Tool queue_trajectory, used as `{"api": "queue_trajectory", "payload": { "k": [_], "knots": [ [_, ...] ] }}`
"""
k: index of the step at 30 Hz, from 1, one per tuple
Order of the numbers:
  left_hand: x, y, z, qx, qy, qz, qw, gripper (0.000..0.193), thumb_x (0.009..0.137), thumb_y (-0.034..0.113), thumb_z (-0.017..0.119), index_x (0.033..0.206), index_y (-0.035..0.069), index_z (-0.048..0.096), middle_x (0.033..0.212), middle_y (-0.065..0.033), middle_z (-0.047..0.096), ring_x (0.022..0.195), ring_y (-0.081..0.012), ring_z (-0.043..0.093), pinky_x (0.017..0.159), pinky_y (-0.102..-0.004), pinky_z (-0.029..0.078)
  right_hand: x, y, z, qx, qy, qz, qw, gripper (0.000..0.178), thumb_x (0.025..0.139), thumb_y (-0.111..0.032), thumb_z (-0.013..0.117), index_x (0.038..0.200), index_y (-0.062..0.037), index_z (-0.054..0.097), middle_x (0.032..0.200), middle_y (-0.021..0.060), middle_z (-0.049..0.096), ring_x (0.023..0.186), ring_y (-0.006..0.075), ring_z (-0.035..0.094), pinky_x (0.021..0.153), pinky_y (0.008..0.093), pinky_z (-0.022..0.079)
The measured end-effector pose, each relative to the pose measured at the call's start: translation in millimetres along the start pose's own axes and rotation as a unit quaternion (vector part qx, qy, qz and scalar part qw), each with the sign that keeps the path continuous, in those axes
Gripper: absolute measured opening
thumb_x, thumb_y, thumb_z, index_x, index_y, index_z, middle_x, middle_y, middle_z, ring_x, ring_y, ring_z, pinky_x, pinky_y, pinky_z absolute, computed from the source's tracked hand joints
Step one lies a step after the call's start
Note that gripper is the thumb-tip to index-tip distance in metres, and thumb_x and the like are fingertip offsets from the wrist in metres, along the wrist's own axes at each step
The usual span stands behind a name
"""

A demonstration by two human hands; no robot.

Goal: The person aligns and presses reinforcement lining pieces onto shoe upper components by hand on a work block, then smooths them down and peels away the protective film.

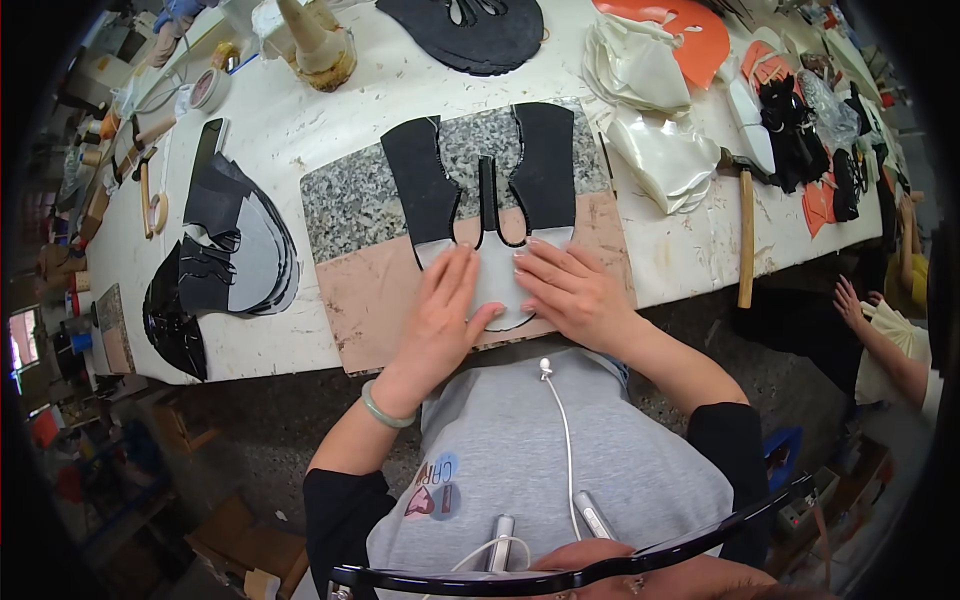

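A flat black shoe upper (548,165) with a light grey toe part (503,285) lies before me, its two side flaps and narrow middle strip pointing away from me. My left hand (440,305) rests flat on the left of the grey toe part, fingers stretched out. On its right side lies my right hand (572,292), also flat with fingers extended. Neither hand grips anything. Under the upper are a speckled stone slab (345,205) and a tan board (350,305) along the near edge.
Black-and-grey uppers (262,262) and glossy black pieces (172,310) lie left; a black stack (470,45) sits at the far side. Right are pearly white pieces (665,165), a wooden-handled hammer (746,235) and an orange piece (690,40). Another person's hand (856,308) shows far right.
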State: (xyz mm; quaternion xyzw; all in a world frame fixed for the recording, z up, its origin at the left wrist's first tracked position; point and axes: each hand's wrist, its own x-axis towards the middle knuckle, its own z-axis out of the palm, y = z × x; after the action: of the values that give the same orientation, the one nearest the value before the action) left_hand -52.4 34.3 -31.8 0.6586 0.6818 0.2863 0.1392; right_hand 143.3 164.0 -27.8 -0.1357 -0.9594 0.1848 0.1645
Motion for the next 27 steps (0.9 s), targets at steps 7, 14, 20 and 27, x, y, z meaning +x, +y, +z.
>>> {"api": "queue_trajectory", "payload": {
  "k": [7, 14, 20, 27],
  "knots": [
    [-2, -3, -17, 0.189, -0.101, -0.059, 0.975, 0.098, 0.082, 0.057, 0.064, 0.148, -0.005, 0.028, 0.155, -0.0209, 0.029, 0.147, -0.0334, 0.022, 0.112, -0.0648, 0.012, -11, -5, -6, -0.09, -0.035, 0.136, 0.986, 0.061, 0.091, -0.048, 0.058, 0.141, -0.0134, 0.049, 0.151, 0.0081, 0.04, 0.143, 0.0238, 0.032, 0.115, 0.0497, 0.02],
    [-10, 5, -27, 0.168, -0.152, 0.003, 0.974, 0.117, 0.071, 0.076, 0.06, 0.149, -0.005, 0.026, 0.158, -0.0216, 0.022, 0.149, -0.039, 0.007, 0.114, -0.0641, 0.003, -14, -18, -10, -0.068, -0.093, 0.064, 0.991, 0.078, 0.087, -0.055, 0.057, 0.144, -0.004, 0.041, 0.156, 0.0107, 0.033, 0.147, 0.0236, 0.024, 0.117, 0.0548, 0.012],
    [-25, -14, -53, 0.217, -0.236, 0.081, 0.944, 0.079, 0.081, 0.077, 0.043, 0.144, 0.03, 0.047, 0.156, -0.0068, 0.033, 0.148, -0.0324, 0.017, 0.113, -0.0659, 0.006, -31, -11, -11, -0.108, -0.137, 0.016, 0.984, 0.061, 0.091, -0.057, 0.047, 0.147, -0.0338, 0.041, 0.155, -0.0045, 0.035, 0.144, 0.0155, 0.029, 0.116, 0.0546, 0.017],
    [-6, -5, -68, 0.174, -0.22, 0.07, 0.957, 0.059, 0.084, 0.055, 0.061, 0.133, 0.021, 0.06, 0.144, -0.0085, 0.049, 0.14, -0.0319, 0.035, 0.111, -0.0638, 0.022, -23, -3, -15, -0.051, -0.05, 0.076, 0.995, 0.045, 0.091, -0.04, 0.059, 0.128, -0.015, 0.06, 0.143, 0.0018, 0.05, 0.132, 0.0207, 0.045, 0.107, 0.0516, 0.032]
  ]
}}
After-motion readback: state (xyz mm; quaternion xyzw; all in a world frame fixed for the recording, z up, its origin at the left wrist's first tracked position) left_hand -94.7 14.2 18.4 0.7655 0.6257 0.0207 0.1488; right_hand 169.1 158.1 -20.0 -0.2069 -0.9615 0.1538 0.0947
